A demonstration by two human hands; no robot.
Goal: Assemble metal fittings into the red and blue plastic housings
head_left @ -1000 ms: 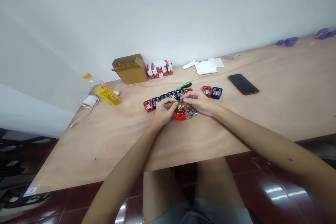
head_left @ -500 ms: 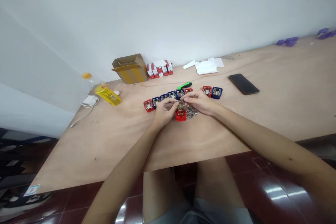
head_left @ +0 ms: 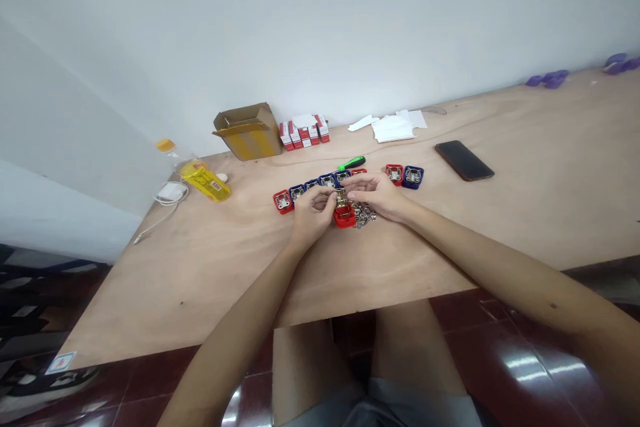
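My left hand point(head_left: 313, 208) is closed around a red padlock point(head_left: 345, 215) with a brass top, held just above the wooden table point(head_left: 210, 267). My right hand point(head_left: 377, 195) hovers beside it with the fingers loosely curled near the lock's top; whether it pinches anything I cannot make out. A small heap of metal keys point(head_left: 365, 213) lies under my right hand. Behind my hands runs a row of red and blue padlocks point(head_left: 305, 191), with two more padlocks point(head_left: 405, 175) to the right and a green-handled screwdriver point(head_left: 352, 163).
A black phone point(head_left: 464, 160) lies at the right. White papers point(head_left: 393, 125), small red-and-white boxes point(head_left: 303, 131) and an open cardboard box point(head_left: 247, 130) stand at the back. A yellow bottle point(head_left: 200, 175) and a white charger point(head_left: 170, 193) lie at the left.
The red padlock has shifted slightly left and up in my left hand. My right hand's fingers have drawn a little away from its top.
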